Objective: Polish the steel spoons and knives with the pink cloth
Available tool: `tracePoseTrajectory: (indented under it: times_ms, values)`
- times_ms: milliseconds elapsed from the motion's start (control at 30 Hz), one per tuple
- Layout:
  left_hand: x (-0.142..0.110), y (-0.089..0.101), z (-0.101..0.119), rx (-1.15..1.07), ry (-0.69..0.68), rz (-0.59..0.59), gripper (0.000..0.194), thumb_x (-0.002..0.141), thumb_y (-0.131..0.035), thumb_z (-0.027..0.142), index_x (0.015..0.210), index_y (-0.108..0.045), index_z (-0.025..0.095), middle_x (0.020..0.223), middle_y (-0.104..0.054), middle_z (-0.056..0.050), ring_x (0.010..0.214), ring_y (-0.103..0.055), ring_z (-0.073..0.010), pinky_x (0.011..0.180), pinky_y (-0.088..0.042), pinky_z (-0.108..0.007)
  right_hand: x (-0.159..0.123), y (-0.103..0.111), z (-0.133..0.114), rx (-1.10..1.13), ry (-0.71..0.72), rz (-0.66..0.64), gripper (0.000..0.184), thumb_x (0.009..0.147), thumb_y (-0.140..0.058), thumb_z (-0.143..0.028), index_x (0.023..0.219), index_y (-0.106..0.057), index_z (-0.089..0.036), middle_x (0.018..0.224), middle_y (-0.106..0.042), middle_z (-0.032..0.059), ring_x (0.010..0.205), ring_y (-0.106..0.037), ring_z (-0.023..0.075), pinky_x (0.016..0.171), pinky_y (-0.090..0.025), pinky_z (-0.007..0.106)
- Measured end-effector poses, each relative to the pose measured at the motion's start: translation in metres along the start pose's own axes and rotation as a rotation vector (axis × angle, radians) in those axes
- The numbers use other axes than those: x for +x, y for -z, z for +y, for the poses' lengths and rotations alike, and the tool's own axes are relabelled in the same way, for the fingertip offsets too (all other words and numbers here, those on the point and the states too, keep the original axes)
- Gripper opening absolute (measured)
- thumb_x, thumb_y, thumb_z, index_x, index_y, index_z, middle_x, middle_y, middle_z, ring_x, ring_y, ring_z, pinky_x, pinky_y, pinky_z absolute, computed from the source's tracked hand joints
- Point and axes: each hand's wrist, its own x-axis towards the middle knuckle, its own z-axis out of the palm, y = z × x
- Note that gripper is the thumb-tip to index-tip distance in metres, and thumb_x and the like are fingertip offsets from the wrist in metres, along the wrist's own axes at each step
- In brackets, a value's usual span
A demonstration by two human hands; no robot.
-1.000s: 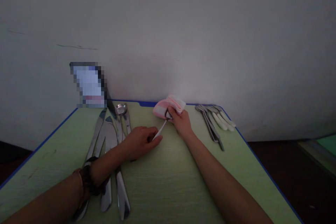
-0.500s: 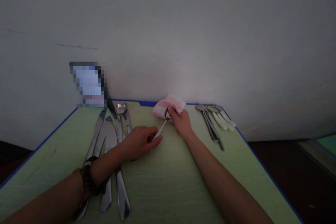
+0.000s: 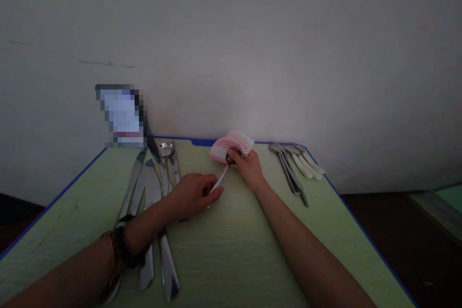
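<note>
A spoon (image 3: 218,184) with a pale handle slants between my two hands above the table. My left hand (image 3: 197,192) is closed round the handle, with the thumb along its lower side. At the other end, my right hand (image 3: 249,169) grips a folded pink and white cloth (image 3: 223,149) and has its thumb on the spoon's dark, shiny bowl. The cloth lies behind the bowl, and the fingers under it are hidden. A dark beaded bracelet (image 3: 124,245) circles my left wrist.
Large steel utensils with broad handles (image 3: 168,269) and a small ladle (image 3: 166,149) lie on the left, partly beneath my left forearm. Several spoons (image 3: 288,173) and white-handled cutlery (image 3: 303,166) lie at right. A blurred-out screen (image 3: 122,115) leans against the wall behind the blue-edged table (image 3: 231,260).
My right thumb has shifted slightly over the spoon's bowl, and the cloth has moved a touch to the left. My left hand keeps its place on the handle.
</note>
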Motion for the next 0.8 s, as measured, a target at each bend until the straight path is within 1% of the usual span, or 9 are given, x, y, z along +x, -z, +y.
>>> tracePoseTrajectory:
  times_ms: [133,267,467,667,800]
  values:
    - [0.0005,0.0002,0.0001,0.01,0.004,0.001,0.031,0.084,-0.039,0.041,0.063,-0.043,0.019,0.055,-0.043,0.004,0.052,-0.041,-0.0109,0.052,-0.026,-0.022,0.0007,0.0002,0.0012,-0.006,0.009,0.006,0.024,0.066,-0.063,-0.037,0.077,-0.066,-0.016,0.072,-0.067,0.0018,0.065,-0.063,0.0159,0.06,-0.054,0.027]
    - [0.0013,0.0006,0.0008,0.024,0.015,-0.002,0.031,0.085,-0.038,0.041,0.064,-0.043,0.019,0.055,-0.044,0.004,0.052,-0.042,-0.0112,0.052,-0.026,-0.022,0.0008,-0.0003,0.0009,0.069,-0.005,0.012,0.026,0.065,-0.064,-0.037,0.08,-0.066,-0.017,0.073,-0.067,0.0013,0.066,-0.063,0.0164,0.059,-0.055,0.028]
    - [0.0012,0.0004,0.001,0.021,0.034,-0.005,0.029,0.085,-0.037,0.04,0.065,-0.043,0.019,0.055,-0.045,0.004,0.052,-0.044,-0.0118,0.051,-0.027,-0.022,0.0006,-0.0008,0.0009,0.12,-0.003,0.033,0.023,0.066,-0.061,-0.037,0.078,-0.065,-0.017,0.074,-0.067,0.0011,0.067,-0.062,0.0156,0.059,-0.054,0.027]
    - [0.0011,0.0015,0.0025,0.008,0.034,-0.008,0.03,0.085,-0.037,0.041,0.065,-0.043,0.02,0.055,-0.045,0.003,0.052,-0.043,-0.0119,0.05,-0.027,-0.022,0.0009,-0.0012,0.0013,0.175,-0.015,0.023,0.028,0.065,-0.064,-0.038,0.082,-0.065,-0.016,0.076,-0.067,0.0017,0.066,-0.061,0.0146,0.057,-0.053,0.026]
    - [0.0015,0.0007,0.0012,0.014,0.021,-0.002,0.029,0.085,-0.038,0.039,0.065,-0.043,0.019,0.056,-0.046,0.003,0.052,-0.043,-0.0119,0.051,-0.027,-0.022,0.0001,-0.0012,0.0001,0.164,0.0,0.008,0.032,0.066,-0.064,-0.04,0.086,-0.066,-0.016,0.079,-0.068,0.0023,0.068,-0.061,0.0155,0.058,-0.054,0.027]
